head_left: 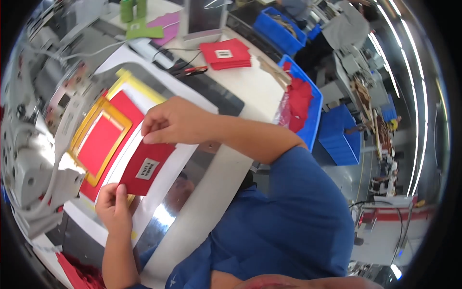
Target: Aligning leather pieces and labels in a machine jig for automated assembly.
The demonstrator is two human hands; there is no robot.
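My left hand [114, 207] and my right hand [175, 123] hold a red fabric piece [139, 176] between them, pinched along its far edge. The left thumb and fingers grip one corner, the right ones the other. A white label with dark print [147, 169] lies on this piece. Just beyond it, a yellow clamp frame [126, 126] rests on another red fabric piece [102, 139] beside the sewing machine [36, 159]. White sheet material [166, 180] lies beneath my hands.
Labelled red pieces [224, 53] are stacked on the white table, near small scissors [195, 71]. A blue bin [315, 111] of red fabric stands to the right. More red fabric [79, 272] lies at lower left. Green thread cones [127, 10] stand at the back.
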